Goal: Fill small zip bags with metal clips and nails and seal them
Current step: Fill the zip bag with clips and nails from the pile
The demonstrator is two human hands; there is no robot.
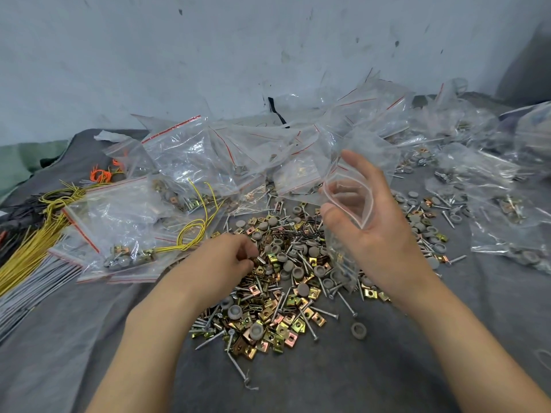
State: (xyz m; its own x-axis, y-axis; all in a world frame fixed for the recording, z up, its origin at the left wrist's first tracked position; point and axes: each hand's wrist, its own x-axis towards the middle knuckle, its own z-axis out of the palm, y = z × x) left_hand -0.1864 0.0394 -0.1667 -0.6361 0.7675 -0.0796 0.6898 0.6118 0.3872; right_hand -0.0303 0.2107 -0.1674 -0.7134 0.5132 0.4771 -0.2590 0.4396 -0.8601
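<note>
Small zip bag (340,248), mouth spread open, few pcs at bottom, is centre-right over the pile (283,293) of clips, nails & grey caps. R hand (378,234) grips its rim, fingers loosely curled. L hand (226,257) fingers curled tight, pinching small metal piece (257,259) at pile's left edge. Grey cloth (298,383) underneath; filled bags (190,156) far, yellow wires (29,248) left, scuffed wall (208,55) behind.

Nearest, the grey cloth (343,383) lies bare; hardware heap (286,293) and bags (208,156) crowd beyond.
</note>
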